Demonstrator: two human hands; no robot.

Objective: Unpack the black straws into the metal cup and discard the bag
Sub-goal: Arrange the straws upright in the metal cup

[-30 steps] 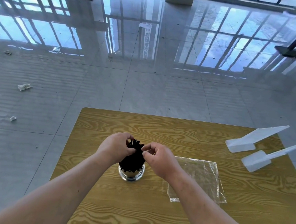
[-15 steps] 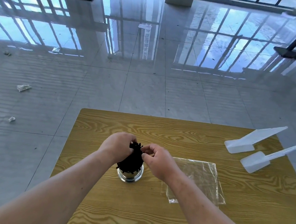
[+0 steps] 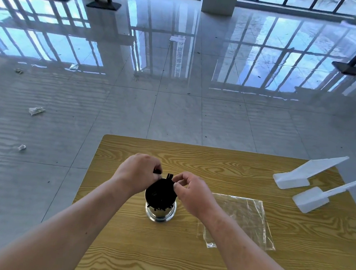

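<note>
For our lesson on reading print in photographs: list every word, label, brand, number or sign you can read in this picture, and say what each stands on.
Nothing here can be read for certain.
Shiny floor: a column of pale characters reflected in it, too blurred to read.
Paper sheet lying on the floor: no legible print.
Metal cup, black straws, clear plastic bag, white foam pieces, wooden table: no text visible.

Only unreadable mirrored characters show, reflected on the floor [image 3: 179, 57].
</note>
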